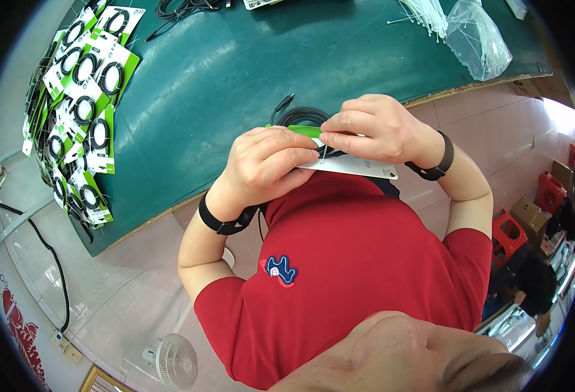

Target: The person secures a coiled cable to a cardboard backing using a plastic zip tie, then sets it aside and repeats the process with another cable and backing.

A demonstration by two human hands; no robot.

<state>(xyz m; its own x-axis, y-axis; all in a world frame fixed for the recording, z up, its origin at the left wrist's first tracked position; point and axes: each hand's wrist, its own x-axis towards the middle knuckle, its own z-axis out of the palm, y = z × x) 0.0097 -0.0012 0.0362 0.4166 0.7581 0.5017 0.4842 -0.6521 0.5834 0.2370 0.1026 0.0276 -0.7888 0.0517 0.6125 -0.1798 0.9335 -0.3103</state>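
left hand (261, 159) grip: clamped on card (364, 167) | right hand (376, 130) grip: pinching tie (325, 152), looks like | cable (302, 116): coiled against card, near counter (202, 104) edge | risk: cable springs loose if tie slips, tbh

Tiny print (387, 173) on the white-green card (359, 166) — illegible.

Black cable (302, 116), green-and-white card (361, 166), teal-green tabletop (189, 85), red shirt (359, 242)

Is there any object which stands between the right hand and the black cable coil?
Nothing visible does: the right hand is directly at the black cable coil, pinching a thin white tie, while the left hand holds the card.
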